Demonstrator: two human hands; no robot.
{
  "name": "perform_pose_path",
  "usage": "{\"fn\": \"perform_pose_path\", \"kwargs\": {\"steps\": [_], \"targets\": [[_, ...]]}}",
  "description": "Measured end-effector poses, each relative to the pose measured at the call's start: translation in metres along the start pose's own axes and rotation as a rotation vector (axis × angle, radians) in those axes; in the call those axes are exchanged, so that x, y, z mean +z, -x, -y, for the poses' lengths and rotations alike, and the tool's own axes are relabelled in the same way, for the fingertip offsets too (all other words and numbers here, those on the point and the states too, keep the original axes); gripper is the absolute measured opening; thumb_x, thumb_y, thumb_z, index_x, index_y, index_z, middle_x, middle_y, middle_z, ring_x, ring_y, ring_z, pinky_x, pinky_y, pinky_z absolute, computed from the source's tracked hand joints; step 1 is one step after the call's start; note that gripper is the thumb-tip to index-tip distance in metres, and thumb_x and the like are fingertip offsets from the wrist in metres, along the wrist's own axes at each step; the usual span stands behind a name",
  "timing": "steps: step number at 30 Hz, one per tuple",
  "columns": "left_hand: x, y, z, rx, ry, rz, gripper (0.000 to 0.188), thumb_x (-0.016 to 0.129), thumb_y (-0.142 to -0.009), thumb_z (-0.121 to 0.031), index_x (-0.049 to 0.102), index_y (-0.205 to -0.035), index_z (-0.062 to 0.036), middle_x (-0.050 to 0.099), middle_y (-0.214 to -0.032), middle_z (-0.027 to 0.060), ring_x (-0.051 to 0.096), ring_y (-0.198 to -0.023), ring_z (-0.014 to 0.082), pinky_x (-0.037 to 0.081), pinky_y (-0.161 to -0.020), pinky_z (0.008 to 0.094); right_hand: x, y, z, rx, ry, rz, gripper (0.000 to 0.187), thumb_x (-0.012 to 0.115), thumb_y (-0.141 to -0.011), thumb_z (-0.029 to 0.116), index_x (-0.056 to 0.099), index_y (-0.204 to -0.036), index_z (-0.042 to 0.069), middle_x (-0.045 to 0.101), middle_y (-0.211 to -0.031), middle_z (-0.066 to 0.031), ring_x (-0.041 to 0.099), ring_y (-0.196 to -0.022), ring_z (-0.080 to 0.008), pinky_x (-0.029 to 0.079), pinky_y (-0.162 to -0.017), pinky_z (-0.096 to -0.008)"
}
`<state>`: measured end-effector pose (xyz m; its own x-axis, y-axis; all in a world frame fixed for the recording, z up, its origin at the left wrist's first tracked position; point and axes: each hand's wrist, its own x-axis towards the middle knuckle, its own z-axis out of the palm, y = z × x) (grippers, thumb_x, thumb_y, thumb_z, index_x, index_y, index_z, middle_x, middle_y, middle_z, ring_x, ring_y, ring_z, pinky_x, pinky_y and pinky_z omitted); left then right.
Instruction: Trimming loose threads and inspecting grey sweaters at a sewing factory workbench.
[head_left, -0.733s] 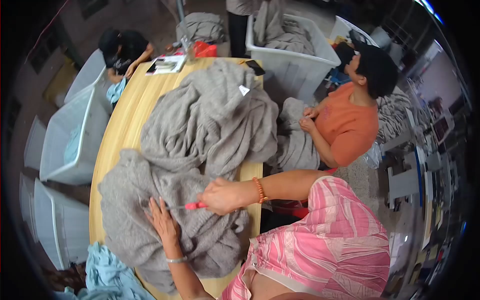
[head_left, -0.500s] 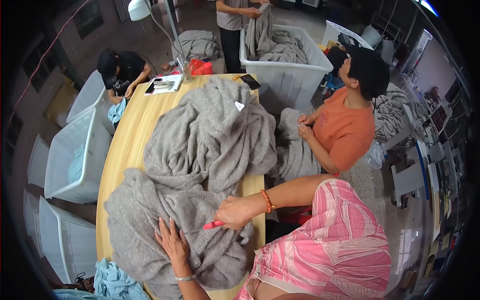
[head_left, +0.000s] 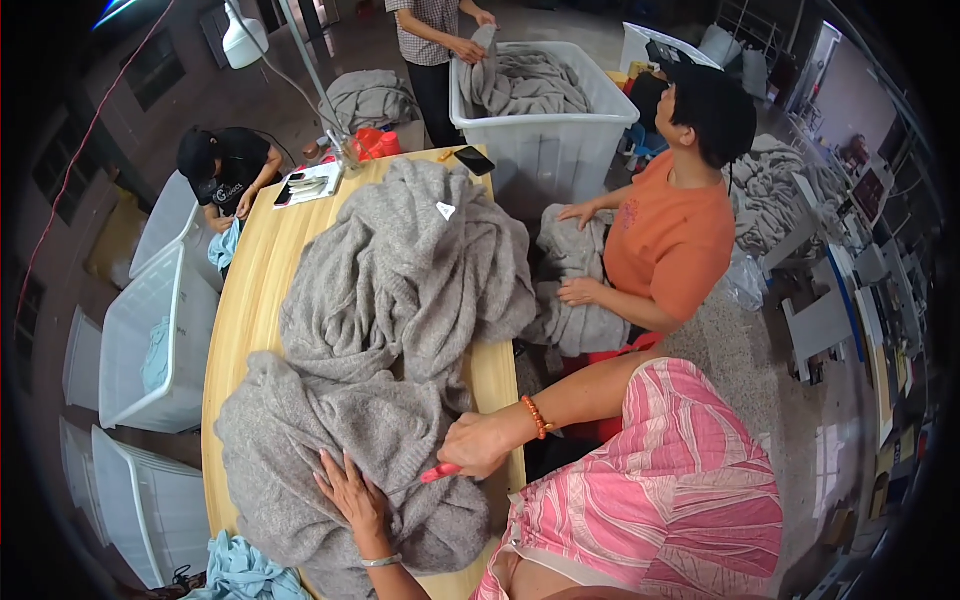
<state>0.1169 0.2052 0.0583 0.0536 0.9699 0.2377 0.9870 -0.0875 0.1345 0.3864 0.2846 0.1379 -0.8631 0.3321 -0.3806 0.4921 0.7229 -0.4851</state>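
Note:
A heap of grey knit fabric [head_left: 290, 425] is spread over the near part of the wooden table. My left hand [head_left: 354, 495] lies on it with the fingers stretched out and slightly apart. To its right, my right hand [head_left: 478, 444] is closed around a small pinkish-red tool [head_left: 440, 471]. The tool's red end points left, close above the cloth; its exact kind cannot be made out. Beyond my hands, a second grey knit pile [head_left: 400, 265] with a small white tag [head_left: 446, 210] sits on the table and touches the near heap.
The wooden table [head_left: 250, 270] holds a phone [head_left: 474, 160] at its far end. White bins [head_left: 150, 415] line its left side. A person in orange [head_left: 675, 235] sits at the right with grey cloth. Another person [head_left: 235, 175] handles blue cloth; a third stands by a large bin [head_left: 540, 150].
The view has shifted slightly. My hands keep nearly the same places on the cloth. The person in orange has moved their hands apart, onto the grey cloth on their lap.

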Motion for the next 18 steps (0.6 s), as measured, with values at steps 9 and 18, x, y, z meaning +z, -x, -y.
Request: {"fn": "perform_pose_path", "kwargs": {"steps": [9, 18], "targets": [[0.012, 0.064, -0.023, -0.018, -0.053, 0.034, 0.047, 0.047, -0.085, -0.007, 0.042, -0.130, 0.0027, 0.027, -0.147, 0.0249, 0.023, -0.138, 0.0384, 0.007, -0.113, 0.0537, 0.017, 0.037, 0.005, -0.009, -0.059, 0.069, 0.027, 0.063, -0.081, 0.029, 0.060, -0.088, 0.003, 0.066, -0.080, -0.0154, 0.065, -0.081, -0.0347, 0.049, -0.070, -0.0454], [-0.009, 0.092, -0.060, -0.032, -0.003, 0.120, 0.050, 0.055, -0.084, -0.016, 0.045, -0.129, 0.0027, 0.030, -0.145, 0.0246, 0.025, -0.137, 0.0382, 0.009, -0.113, 0.0543, 0.036, 0.065, 0.007, -0.004, -0.124, -0.166, 0.025, 0.062, -0.083, 0.027, 0.055, -0.083, 0.003, 0.063, -0.069, -0.0161, 0.064, -0.072, -0.0366, 0.050, -0.065, -0.0449]]}}
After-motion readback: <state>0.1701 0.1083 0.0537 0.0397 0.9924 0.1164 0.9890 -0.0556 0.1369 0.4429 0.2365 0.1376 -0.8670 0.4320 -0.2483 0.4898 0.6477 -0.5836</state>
